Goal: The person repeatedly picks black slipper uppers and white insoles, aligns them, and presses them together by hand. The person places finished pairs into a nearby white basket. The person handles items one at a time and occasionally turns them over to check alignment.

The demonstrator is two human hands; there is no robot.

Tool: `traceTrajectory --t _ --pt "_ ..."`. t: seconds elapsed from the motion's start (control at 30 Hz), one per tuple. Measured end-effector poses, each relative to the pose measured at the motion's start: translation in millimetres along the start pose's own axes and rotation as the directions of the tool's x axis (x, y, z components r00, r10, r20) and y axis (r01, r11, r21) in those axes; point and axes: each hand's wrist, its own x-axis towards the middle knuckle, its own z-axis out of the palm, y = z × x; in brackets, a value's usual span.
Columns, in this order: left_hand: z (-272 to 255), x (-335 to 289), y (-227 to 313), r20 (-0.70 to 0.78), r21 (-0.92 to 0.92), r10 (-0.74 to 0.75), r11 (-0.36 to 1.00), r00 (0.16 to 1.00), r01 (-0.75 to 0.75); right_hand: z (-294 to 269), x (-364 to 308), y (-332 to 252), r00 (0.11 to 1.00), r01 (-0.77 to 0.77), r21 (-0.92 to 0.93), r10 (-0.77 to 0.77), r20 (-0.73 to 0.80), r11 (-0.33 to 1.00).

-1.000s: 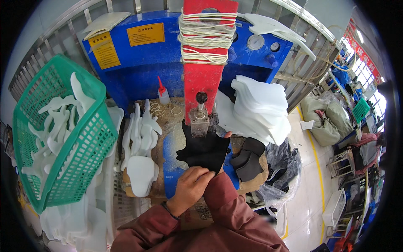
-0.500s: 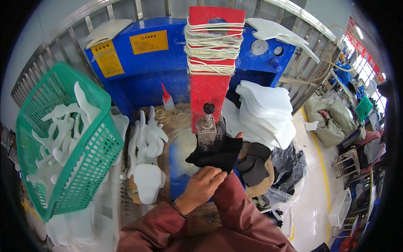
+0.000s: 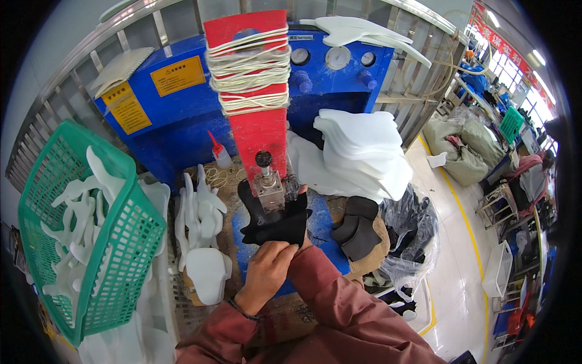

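Note:
A black fabric piece (image 3: pixel 276 227) lies under the metal head (image 3: pixel 268 191) at the lower end of a red machine arm (image 3: pixel 257 136). Part of it shows on both sides of that head. My left hand (image 3: pixel 267 273) is closed, fingers pinching the near edge of the fabric. My right hand (image 3: pixel 303 189) is mostly hidden behind the piece; only a fingertip shows at its far right edge, and the wrist comes out below. It appears to hold the fabric from that side. Beneath is a blue work surface (image 3: pixel 324 233).
Stacked white foam pieces (image 3: pixel 364 145) stand behind right, with black pads (image 3: pixel 357 227) nearer. A green basket (image 3: pixel 121 242) of white shapes stands left. White pieces (image 3: pixel 206 273) and a red-tipped bottle (image 3: pixel 221 155) sit left of the arm. A plastic bag (image 3: pixel 418 236) hangs right.
The view has shifted, so the machine sits further left in it. The black fabric has turned under the metal head, and more of it shows on the left side. Both hands stay on it.

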Motion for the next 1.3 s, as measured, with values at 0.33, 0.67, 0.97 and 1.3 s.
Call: traceTrajectory --t 0.33,0.67,0.97,1.3 --pt "-21 -30 29 0.067 -0.014 -0.083 0.996 0.994 0.084 -9 -26 17 0.98 -0.155 0.069 0.162 -0.116 0.986" --pt "-32 -42 60 0.11 -0.067 -0.077 0.994 0.991 0.085 -19 -65 11 0.951 -0.288 0.199 0.255 0.175 0.937" --pt "-29 -42 66 0.116 -0.095 -0.021 0.995 0.993 0.032 -16 -82 -1 0.968 -0.249 0.106 0.243 0.07 0.963" --pt "-21 -37 64 0.122 -0.145 0.006 0.989 0.993 0.012 -6 -89 -16 0.991 -0.132 0.022 0.131 0.021 0.991"
